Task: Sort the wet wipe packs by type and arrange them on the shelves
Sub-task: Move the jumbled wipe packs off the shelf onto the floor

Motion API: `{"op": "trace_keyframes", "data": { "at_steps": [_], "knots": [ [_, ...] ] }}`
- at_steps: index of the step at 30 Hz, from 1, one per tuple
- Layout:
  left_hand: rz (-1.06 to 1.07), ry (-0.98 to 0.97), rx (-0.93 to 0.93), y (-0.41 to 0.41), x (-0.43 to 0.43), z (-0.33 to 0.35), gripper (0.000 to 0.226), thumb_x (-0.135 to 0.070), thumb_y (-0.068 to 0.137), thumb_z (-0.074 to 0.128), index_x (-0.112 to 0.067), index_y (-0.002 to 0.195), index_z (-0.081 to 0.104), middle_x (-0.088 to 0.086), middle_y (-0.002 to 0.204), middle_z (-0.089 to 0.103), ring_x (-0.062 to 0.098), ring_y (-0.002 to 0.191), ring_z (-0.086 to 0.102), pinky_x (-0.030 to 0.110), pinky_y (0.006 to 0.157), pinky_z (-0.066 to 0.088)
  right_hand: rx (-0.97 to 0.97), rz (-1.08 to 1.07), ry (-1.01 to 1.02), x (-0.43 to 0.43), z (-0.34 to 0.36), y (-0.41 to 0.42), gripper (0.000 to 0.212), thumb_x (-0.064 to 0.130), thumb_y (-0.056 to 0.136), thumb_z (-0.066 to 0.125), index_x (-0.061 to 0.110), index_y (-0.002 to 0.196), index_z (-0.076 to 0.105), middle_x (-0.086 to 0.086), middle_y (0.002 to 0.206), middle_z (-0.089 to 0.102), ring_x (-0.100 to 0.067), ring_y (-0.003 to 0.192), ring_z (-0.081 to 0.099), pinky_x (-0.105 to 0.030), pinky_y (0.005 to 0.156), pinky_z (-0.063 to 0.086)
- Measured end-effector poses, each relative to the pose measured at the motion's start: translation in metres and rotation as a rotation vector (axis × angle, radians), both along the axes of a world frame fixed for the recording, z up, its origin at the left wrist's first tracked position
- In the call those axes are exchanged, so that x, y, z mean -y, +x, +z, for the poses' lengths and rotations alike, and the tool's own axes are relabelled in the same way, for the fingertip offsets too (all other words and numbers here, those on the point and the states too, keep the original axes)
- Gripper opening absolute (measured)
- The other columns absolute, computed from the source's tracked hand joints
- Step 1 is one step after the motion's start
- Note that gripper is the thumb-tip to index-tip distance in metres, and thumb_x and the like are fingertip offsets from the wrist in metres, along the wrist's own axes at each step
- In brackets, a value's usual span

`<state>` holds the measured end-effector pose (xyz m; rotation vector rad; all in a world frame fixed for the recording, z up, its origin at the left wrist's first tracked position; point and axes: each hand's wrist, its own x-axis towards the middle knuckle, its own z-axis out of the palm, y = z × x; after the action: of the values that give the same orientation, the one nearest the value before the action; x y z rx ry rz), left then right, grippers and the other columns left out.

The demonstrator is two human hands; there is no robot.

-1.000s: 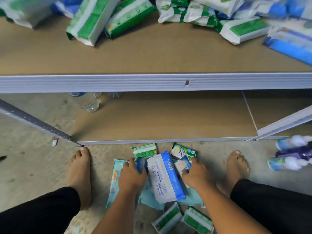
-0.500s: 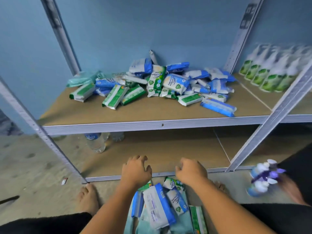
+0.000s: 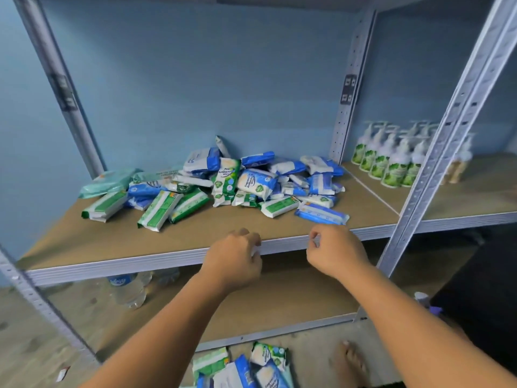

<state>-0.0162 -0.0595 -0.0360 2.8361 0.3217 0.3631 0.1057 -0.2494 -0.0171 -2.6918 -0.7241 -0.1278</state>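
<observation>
I see both hands just in front of the shelf rail (image 3: 140, 268), the left hand (image 3: 235, 259) and the right hand (image 3: 335, 250) side by side. Each has its fingers curled loosely inward, and no pack shows in either.

The mixed pile of wet wipe packs (image 3: 243, 183) lies behind the rail, toward the back of the board. The green-striped packs (image 3: 159, 210) sit mostly toward the rail's left end. A flat blue pack (image 3: 321, 215) lies nearest the rail, just beyond the right hand. More packs on the floor (image 3: 268, 357) lie below the rail.

To my eye the sorting has barely begun, and a reach into the pile comes next. I'd open the fingers wide before they cross the rail and take the loose packs nearest it first, one colour to each hand. Then I'd lay them in rows on the bare board between rail and pile. These soft packs probably sag and slide, so grip across the middle rather than by a corner.
</observation>
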Motion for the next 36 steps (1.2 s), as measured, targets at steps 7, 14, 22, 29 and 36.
{"op": "trace_keyframes", "data": {
  "at_steps": [7, 14, 22, 29, 36],
  "knots": [
    [-0.029, -0.064, 0.153, 0.062, -0.005, -0.009, 0.035, -0.026, 0.085, 0.049, -0.023, 0.117, 0.064, 0.000, 0.111, 0.060, 0.025, 0.099, 0.059, 0.039, 0.074, 0.054, 0.103, -0.097, 0.139, -0.022, -0.003, 0.063, 0.023, 0.024, 0.080, 0.064, 0.024, 0.103, 0.062, 0.000, 0.107, 0.054, -0.029, 0.105, 0.048, -0.037, 0.080, 0.046],
    [-0.011, -0.016, 0.153, 0.119, -0.004, -0.014, 0.057, -0.038, 0.089, 0.042, -0.019, 0.143, 0.046, 0.000, 0.142, 0.048, 0.027, 0.130, 0.043, 0.046, 0.101, 0.044, -0.011, -0.229, -0.099, -0.033, -0.009, 0.094, 0.064, 0.045, 0.077, 0.058, 0.032, 0.137, 0.041, 0.003, 0.133, 0.046, -0.027, 0.123, 0.035, -0.045, 0.089, 0.031],
    [0.126, 0.147, 0.029, 0.141, 0.002, -0.024, 0.055, -0.054, 0.099, 0.035, -0.026, 0.146, 0.041, -0.001, 0.143, 0.039, 0.030, 0.127, 0.036, 0.045, 0.098, 0.032, -0.033, -0.228, -0.174, -0.030, -0.017, 0.111, 0.049, 0.063, 0.080, 0.058, 0.029, 0.117, 0.061, 0.004, 0.124, 0.047, -0.025, 0.118, 0.035, -0.041, 0.081, 0.025],
    [0.161, 0.108, 0.033, 0.126, -0.001, -0.012, 0.043, -0.053, 0.092, 0.054, -0.029, 0.127, 0.051, 0.001, 0.133, 0.048, 0.028, 0.124, 0.043, 0.044, 0.100, 0.036, -0.074, -0.191, -0.130, -0.021, -0.015, 0.101, 0.043, 0.063, 0.081, 0.059, 0.031, 0.110, 0.063, 0.003, 0.124, 0.048, -0.023, 0.120, 0.040, -0.042, 0.083, 0.027],
    [0.168, -0.136, -0.067, 0.101, -0.019, 0.002, 0.060, -0.048, 0.079, 0.072, -0.025, 0.130, 0.049, 0.003, 0.122, 0.055, 0.025, 0.110, 0.055, 0.037, 0.090, 0.049, -0.064, -0.168, -0.095, -0.021, -0.009, 0.088, 0.029, 0.052, 0.075, 0.062, 0.029, 0.092, 0.060, 0.010, 0.101, 0.049, -0.017, 0.097, 0.041, -0.040, 0.081, 0.028]
  ]
}}
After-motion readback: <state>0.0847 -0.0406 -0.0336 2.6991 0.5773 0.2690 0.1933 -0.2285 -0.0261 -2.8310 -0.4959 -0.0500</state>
